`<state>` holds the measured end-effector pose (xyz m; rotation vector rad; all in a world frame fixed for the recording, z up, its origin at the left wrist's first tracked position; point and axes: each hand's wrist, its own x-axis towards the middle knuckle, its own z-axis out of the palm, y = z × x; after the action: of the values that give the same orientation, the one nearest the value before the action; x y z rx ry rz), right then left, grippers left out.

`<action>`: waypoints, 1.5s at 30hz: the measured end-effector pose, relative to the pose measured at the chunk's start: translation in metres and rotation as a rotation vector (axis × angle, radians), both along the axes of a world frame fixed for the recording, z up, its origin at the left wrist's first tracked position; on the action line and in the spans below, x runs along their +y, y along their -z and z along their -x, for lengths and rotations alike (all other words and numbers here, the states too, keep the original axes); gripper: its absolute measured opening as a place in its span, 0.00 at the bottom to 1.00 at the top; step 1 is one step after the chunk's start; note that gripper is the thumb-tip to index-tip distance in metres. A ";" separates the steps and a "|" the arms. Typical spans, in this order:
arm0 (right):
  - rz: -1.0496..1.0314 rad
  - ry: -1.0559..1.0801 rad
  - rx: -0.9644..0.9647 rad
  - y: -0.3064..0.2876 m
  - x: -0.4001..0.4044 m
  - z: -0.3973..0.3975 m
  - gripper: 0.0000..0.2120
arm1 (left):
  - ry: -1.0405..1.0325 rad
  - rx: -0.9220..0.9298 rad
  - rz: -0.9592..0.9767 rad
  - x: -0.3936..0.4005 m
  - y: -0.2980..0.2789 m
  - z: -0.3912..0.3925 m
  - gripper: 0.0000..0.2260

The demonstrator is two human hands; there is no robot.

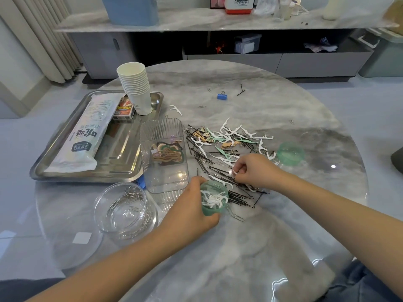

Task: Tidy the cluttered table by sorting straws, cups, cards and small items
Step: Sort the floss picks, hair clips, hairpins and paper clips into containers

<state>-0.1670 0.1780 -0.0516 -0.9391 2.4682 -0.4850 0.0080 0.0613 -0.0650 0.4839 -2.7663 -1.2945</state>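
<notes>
On the marble table [261, 88], the left hand [192, 212] grips the green tub [212, 209] near the pile while the right hand [253, 171] pinches a white pick [234, 172]; best tilt the tub close and drop it squarely in.

Beyond the fingers, a long marble-topped cabinet [218, 21] with grey drawers [281, 62] and a dark open shelf [196, 43]. Far left of them, pale pleated curtains [37, 35]. All around, glossy grey floor [19, 138]. Soft daylight, small glints on the round marble table [272, 236].
</notes>
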 end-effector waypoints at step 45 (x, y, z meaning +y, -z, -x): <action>0.539 0.278 -0.394 -0.002 -0.007 -0.015 0.09 | 0.025 -0.009 0.027 0.000 -0.006 -0.008 0.25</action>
<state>-0.1522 0.1710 -0.0494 -0.5998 2.1390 -1.3389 0.0160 0.0611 -0.0594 0.4560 -2.8020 -1.2619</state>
